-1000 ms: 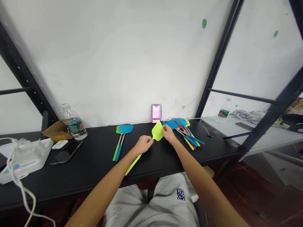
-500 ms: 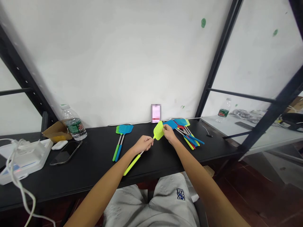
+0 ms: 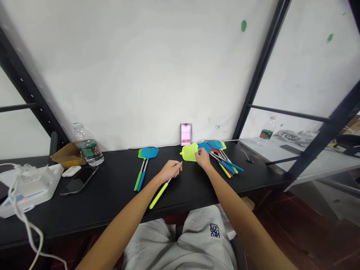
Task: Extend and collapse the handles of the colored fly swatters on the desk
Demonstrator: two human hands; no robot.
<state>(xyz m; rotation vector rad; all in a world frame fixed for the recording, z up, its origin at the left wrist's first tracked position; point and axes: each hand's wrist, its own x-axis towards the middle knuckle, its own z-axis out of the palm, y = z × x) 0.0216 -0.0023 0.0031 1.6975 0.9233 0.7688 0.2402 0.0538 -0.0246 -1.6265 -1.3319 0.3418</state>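
Yellow swatter head (image 3: 189, 153): now off the rod (image 3: 169, 181); half a second earlier we saw them joined, so the swatter is in two pieces.
Head position: over the counter (image 3: 118, 180), turned more sideways, neck leftward.
Right hand (image 3: 203, 157): fingers pinching the head's edge.
Left hand (image 3: 170, 170): fingers closed around the rod.

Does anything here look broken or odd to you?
Yes: the yellow-green swatter head in the right hand is apart from the rod in the left hand, which bears a matching handle. The blue swatter further left looks whole, so the gap seems odd. Whether anything is damaged, I cannot tell.
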